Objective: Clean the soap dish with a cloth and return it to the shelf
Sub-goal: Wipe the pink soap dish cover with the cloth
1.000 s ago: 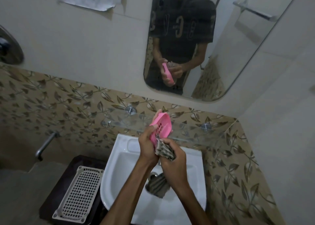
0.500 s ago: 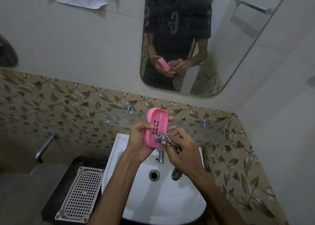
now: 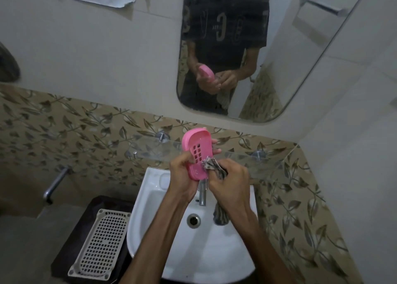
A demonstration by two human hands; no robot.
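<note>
The pink soap dish (image 3: 196,154) is gripped upright by the left hand (image 3: 182,176) while a bunched cloth (image 3: 211,165), clenched in the right hand (image 3: 231,182), is pressed against it above the sink (image 3: 154,197)

Items present: one pink soap dish (image 3: 196,154), one cloth (image 3: 211,165), two hands, one sink (image 3: 193,251), one tap (image 3: 202,192), one mirror (image 3: 279,58), one glass shelf (image 3: 247,163), one white perforated tray (image 3: 101,243).
</note>
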